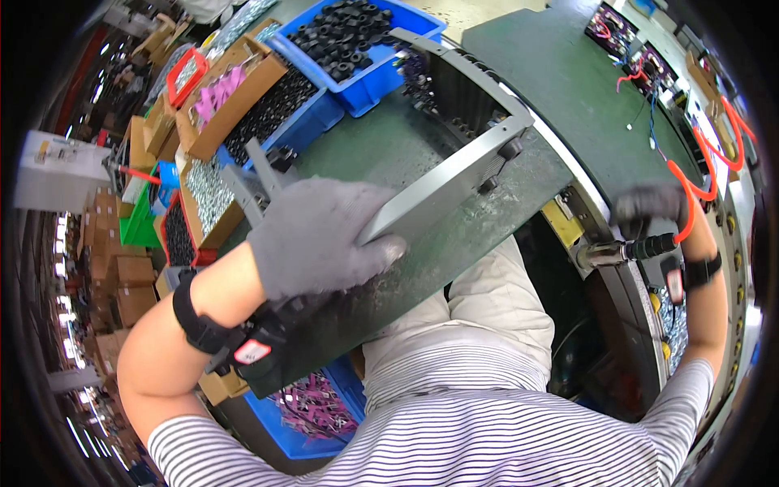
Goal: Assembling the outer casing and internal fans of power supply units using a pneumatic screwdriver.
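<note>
Grey metal frame [450, 183] is gripped at its near end by the gloved left hand [320, 235], thumb hooked round the edge. Whether anything's held in the right hand [653, 204] can't be told; it's blurry, right by an air tool [629, 250]. The frame's propped on the green worktop [454, 247]. Black feet [511, 148] look already fitted on its outer face; what's left can't really be judged from this view.

No lettering is legible (wrist tag [252, 351] included)
</note>
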Demonstrator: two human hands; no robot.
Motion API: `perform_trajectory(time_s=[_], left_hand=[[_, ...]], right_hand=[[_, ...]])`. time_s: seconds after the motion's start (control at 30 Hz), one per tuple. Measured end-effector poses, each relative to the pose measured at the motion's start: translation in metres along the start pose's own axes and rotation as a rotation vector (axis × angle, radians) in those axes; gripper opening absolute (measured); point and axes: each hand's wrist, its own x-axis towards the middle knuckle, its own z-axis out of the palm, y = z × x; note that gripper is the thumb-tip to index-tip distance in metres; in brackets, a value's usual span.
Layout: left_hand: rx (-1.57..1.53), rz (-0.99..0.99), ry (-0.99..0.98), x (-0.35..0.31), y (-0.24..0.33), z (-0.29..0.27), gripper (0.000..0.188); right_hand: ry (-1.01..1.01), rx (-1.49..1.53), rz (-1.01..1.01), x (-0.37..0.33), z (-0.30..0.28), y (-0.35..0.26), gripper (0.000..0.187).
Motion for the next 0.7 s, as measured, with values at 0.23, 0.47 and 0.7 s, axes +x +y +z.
perform_trajectory(time_s=[0.23,0.47,0.7], left_hand=[[-0.311,0.002,0.016,-0.024,0.004,-0.049,0.066],[-0.461,-0.269,0.728,-0.22,-0.011,-0.117,0.036],[-0.072,-0.942,0.688,-0.316,-0.128,-0.06,0.03]], right_hand=[[0.171,-0.459,0.243,-0.038,0.078,-0.042,0.049],[0.062,-0.498,0.061,-0.004,0.08,-0.031,0.053],[0.002,-0.346,0.045,-0.004,0.091,-0.023,0.067]])
